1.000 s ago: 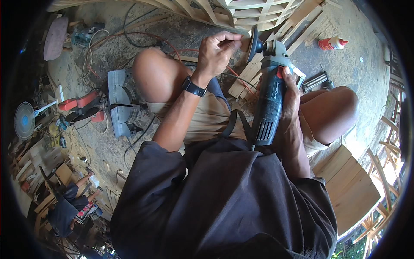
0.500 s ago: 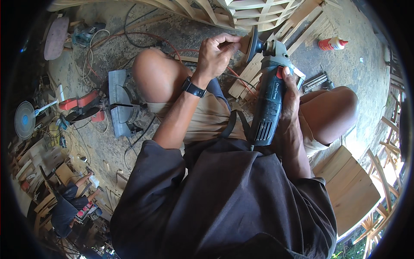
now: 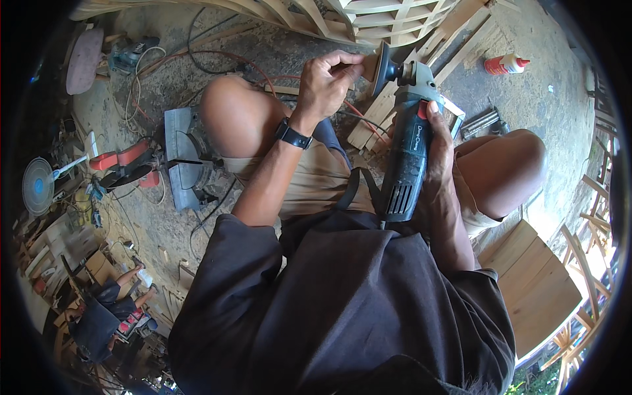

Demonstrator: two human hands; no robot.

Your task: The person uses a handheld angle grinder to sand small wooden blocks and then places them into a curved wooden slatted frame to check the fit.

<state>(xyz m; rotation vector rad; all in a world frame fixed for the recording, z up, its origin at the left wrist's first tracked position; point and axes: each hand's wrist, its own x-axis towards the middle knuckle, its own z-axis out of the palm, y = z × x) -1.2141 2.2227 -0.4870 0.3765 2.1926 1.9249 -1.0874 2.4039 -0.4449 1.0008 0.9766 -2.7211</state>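
An angle grinder (image 3: 407, 158) with a dark teal body and grey metal head points away from me, above my lap. My right hand (image 3: 440, 141) is wrapped round its body from the right side, thumb by the red switch. On the grinder's head sits a black backing pad (image 3: 390, 70) with a tan sanding disc (image 3: 372, 68) on its left face. My left hand (image 3: 328, 82) reaches up to that disc, with thumb and fingers pinched at its face. Just what the fingertips grip there is partly hidden.
Long wooden strips (image 3: 454, 39) lie beyond the grinder, below a curved wooden lattice frame (image 3: 395, 16). A glue bottle (image 3: 507, 64) lies at the far right. Left of my knee stands a miter saw (image 3: 181, 158). Cables cross the floor. Another person (image 3: 99, 322) sits at the lower left.
The grinder and its disc have shifted slightly to the left. My left hand has moved a little left with them, still pinching at the disc.
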